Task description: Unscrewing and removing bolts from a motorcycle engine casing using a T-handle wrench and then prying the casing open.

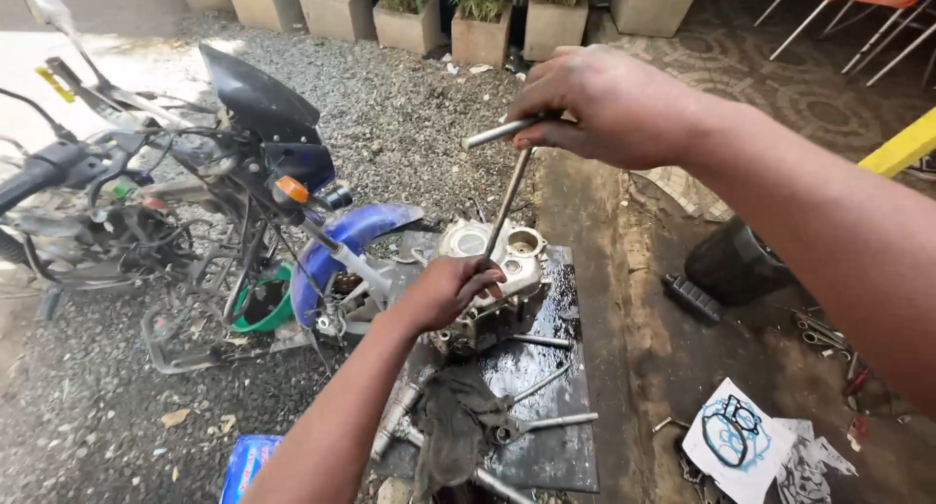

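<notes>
A silver engine cylinder head sits on a dark oily mat on the ground. My right hand grips the crossbar of a metal T-handle wrench, whose shaft runs down into the engine part. My left hand wraps around the lower end of the shaft, resting on top of the engine part. Loose bolts and a wrench lie on the mat in front, beside a dirty grey rag.
A blue motorcycle stands at left on gravel, with a green bowl under it. Concrete planters line the back. A black container, a paper gasket sheet and scattered tools lie at right. A blue packet is near the bottom.
</notes>
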